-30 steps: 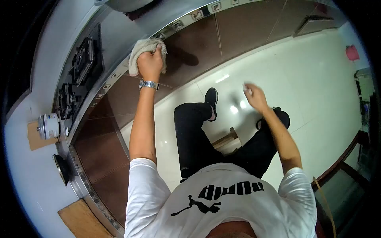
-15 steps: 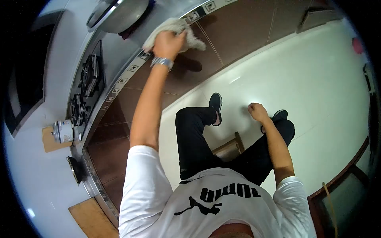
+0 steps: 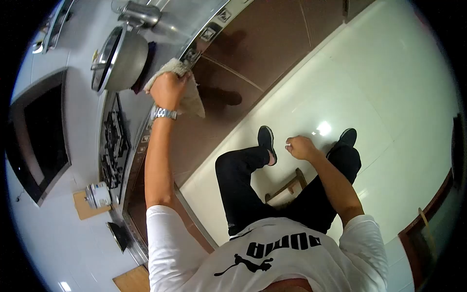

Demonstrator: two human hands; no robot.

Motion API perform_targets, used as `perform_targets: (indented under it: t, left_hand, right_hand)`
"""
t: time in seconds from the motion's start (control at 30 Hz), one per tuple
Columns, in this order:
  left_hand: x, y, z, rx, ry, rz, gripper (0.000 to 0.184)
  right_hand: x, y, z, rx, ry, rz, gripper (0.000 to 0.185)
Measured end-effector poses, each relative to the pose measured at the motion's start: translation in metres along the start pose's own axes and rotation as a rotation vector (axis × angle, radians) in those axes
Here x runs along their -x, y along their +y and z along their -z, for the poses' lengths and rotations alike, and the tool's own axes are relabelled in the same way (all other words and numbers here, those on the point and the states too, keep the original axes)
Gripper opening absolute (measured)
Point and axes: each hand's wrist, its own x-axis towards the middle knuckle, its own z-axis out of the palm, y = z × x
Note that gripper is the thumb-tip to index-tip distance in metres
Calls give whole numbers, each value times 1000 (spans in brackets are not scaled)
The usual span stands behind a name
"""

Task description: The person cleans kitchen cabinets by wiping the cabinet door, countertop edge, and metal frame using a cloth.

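My left hand [image 3: 168, 91], with a metal watch on the wrist, is closed on a pale cloth [image 3: 193, 100]. The cloth lies over the counter's front edge, and one corner hangs down against the brown cabinet door [image 3: 233, 56]. Just beyond this hand, a large metal pot [image 3: 131, 61] with a lid stands on the counter. My right hand [image 3: 302, 147] is loosely curled above the floor, between my knees and feet, touching nothing. No object shows in its fingers.
Left of my arm are a gas stove [image 3: 114, 146], a white rice cooker [image 3: 98, 195] and a wooden board [image 3: 132, 281]. A metal jug [image 3: 141, 14] stands behind the pot. A small wooden stool [image 3: 289, 186] is beneath me on the pale tiled floor [image 3: 369, 97].
My view has turned, bringing more of the counter in. My left hand, with the cloth, sits farther left and lower in view. The right hand has shifted slightly left and stays curled.
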Motion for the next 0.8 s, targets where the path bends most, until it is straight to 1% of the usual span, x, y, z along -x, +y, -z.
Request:
perform_targets:
  t: [0.03,0.1,0.13,0.2,0.23,0.3,0.33,0.43,0.47,0.5,0.57,0.73,0.8]
  left_hand:
    - [-15,13,0,2,7,-14,47]
    - [-46,43,1,-26,-35,-65,40]
    - [-60,54,-1,-27,-29,-76,40]
    - [-89,80,-3,78,72,-227,51]
    - [-102,94,-1,76,76,-242,51]
    - [-124,122,5,61,-10,-206,49]
    - [-134,134,11,73,-19,-232,48]
    - [-160,164,14,74,25,-258,47]
    - [-167,171,20,54,-35,-239,45]
    - [-173,177,19,58,-33,-246,45]
    - [-181,187,19,87,-26,-170,45]
    - [-168,179,21,159,-25,-148,50]
    - [-159,171,25,140,-133,-114,37]
  right_hand:
    - [1,1,-2,32,15,22,29]
    - [5,0,1,60,41,41,30]
    - [10,-4,7,55,2,31,28]
    - [12,5,2,29,-34,34,26]
    - [14,8,4,20,-24,29,26]
    - [19,13,8,11,13,31,26]
    - [21,14,10,5,25,22,26]
    - [27,22,15,-12,55,-28,25]
    - [28,26,15,-17,67,-29,26]
    - [29,29,14,-22,77,-29,26]
    - [31,34,14,-15,70,-48,26]
    - [45,47,21,-62,107,-107,27]
    - [48,56,24,-47,38,-177,31]
